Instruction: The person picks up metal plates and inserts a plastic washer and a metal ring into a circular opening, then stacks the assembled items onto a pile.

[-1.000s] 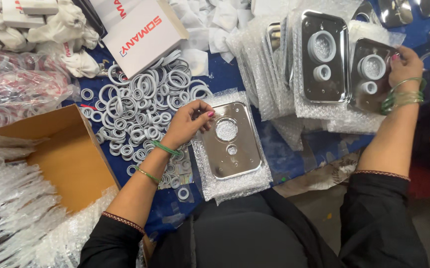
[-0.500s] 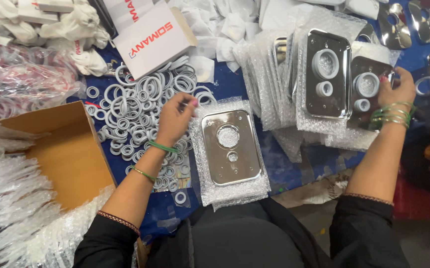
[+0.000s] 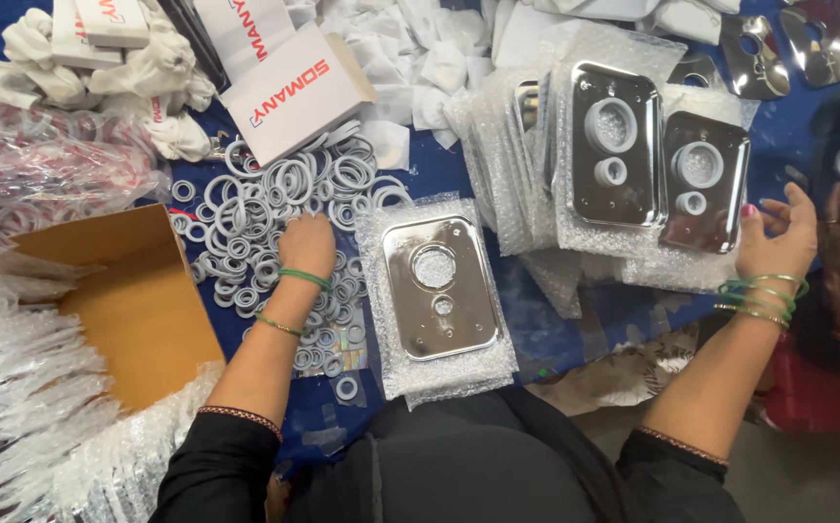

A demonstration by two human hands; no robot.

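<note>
On the blue table [image 3: 536,329], the left hand [image 3: 306,244] presses fingers-down into the heap of grey rings [image 3: 255,228], grip hidden; the open right hand [image 3: 777,237] touches a chrome plate [image 3: 703,181]. The cardboard box [image 3: 134,300] beside them looks empty.

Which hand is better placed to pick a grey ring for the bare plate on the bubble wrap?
Left. The left hand already rests on the grey ring pile, right beside the bare chrome plate. The right hand is far off at the edge of a plate already fitted with rings.
</note>
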